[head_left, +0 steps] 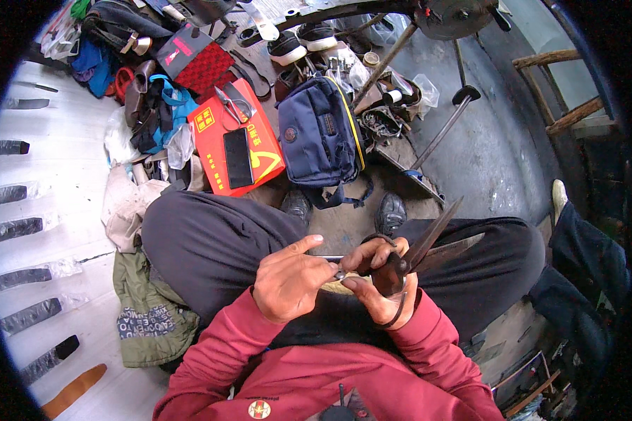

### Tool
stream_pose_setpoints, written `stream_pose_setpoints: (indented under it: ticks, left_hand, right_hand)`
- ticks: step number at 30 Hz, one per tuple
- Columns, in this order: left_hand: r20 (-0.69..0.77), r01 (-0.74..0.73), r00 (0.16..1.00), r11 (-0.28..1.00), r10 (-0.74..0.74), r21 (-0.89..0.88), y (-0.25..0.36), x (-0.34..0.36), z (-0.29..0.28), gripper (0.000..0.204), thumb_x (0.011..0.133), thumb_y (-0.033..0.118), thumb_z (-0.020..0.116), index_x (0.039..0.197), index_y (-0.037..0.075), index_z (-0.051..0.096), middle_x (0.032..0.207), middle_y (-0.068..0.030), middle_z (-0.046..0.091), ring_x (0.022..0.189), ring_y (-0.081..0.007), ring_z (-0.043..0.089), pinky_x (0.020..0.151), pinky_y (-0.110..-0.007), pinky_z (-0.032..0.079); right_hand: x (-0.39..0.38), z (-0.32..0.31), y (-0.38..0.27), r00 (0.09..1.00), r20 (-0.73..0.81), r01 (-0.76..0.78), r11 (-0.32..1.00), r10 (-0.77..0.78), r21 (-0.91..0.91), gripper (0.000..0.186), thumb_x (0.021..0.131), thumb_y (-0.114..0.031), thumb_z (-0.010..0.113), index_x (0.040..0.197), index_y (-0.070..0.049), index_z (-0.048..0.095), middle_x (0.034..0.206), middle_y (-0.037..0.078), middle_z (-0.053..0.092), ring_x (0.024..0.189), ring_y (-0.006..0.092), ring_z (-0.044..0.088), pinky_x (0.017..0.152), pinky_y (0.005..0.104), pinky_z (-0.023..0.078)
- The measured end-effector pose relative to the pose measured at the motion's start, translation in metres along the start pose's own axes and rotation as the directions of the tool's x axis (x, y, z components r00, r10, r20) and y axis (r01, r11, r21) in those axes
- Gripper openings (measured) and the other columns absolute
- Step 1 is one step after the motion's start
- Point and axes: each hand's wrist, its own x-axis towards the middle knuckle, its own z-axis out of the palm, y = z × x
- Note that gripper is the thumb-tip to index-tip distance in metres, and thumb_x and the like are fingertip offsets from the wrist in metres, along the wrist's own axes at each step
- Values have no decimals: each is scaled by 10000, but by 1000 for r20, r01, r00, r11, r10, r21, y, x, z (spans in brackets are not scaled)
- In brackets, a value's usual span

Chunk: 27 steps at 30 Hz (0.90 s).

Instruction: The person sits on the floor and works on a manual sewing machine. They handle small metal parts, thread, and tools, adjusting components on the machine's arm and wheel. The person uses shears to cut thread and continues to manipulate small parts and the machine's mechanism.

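My left hand (288, 282) is closed in a pinch, its index finger stretched out above the others. Between its fingertips and those of my right hand (383, 295) is a small shiny metal piece (340, 276), too small to name. Scissors (423, 247) with large dark blades are held in my right hand, the handle loops around its fingers. The blades stand apart and point up and right over my right thigh. Something thin and metallic (324, 257) shows behind the left fingers; its kind is unclear.
Beyond my knees stands a navy bag (316, 133) with yellow trim. Left of it, a red box (225, 158) carries a black phone (238, 157) and another pair of scissors (232, 107). Metal machine legs (442, 133) rise ahead. Another person's leg (586, 259) is at right.
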Motion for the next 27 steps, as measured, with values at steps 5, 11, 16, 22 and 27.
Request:
stream_pose_setpoints:
  ticks: [5,11,16,22,27]
  left_hand:
    - [68,-27,997,1000,27,6,0,0,-4,311,746,-83,648,1040,17,666,856,-99,707,778,-258,732,970,-494,586]
    - [121,-48,992,999,48,-2,0,3,-7,327,751,-75,650,1065,15,649,877,-104,708,786,-263,734,986,-502,576]
    - [128,-56,990,998,54,8,1,2,-5,328,759,-81,657,1070,21,644,873,-108,707,789,-259,736,982,-496,578]
    - [69,38,997,995,-32,-93,0,-1,1,343,767,-84,749,1073,36,652,888,-77,725,797,-250,746,967,-483,590]
    - [44,76,996,990,-71,-119,-1,-3,4,354,760,-67,802,1062,41,654,895,-63,730,779,-248,748,947,-485,601]
  right_hand:
    - [-1,-1,-3,999,20,42,994,-40,-103,478,869,101,720,1077,-87,333,1085,206,620,996,255,669,849,364,550]
    - [1,0,-7,999,-8,45,988,-47,-149,444,841,73,771,1021,-75,393,996,174,660,905,222,673,772,328,535]
    - [1,1,-9,997,-68,-27,994,20,-109,417,823,47,800,969,-65,425,897,135,685,804,193,663,715,326,518]
    - [2,-2,-7,997,-19,64,980,-69,-189,419,836,60,782,982,-67,411,979,160,689,857,197,672,744,320,527]
    - [0,-3,-6,999,-12,51,989,-53,-142,437,846,64,777,994,-70,389,1010,177,694,903,205,690,779,325,541]
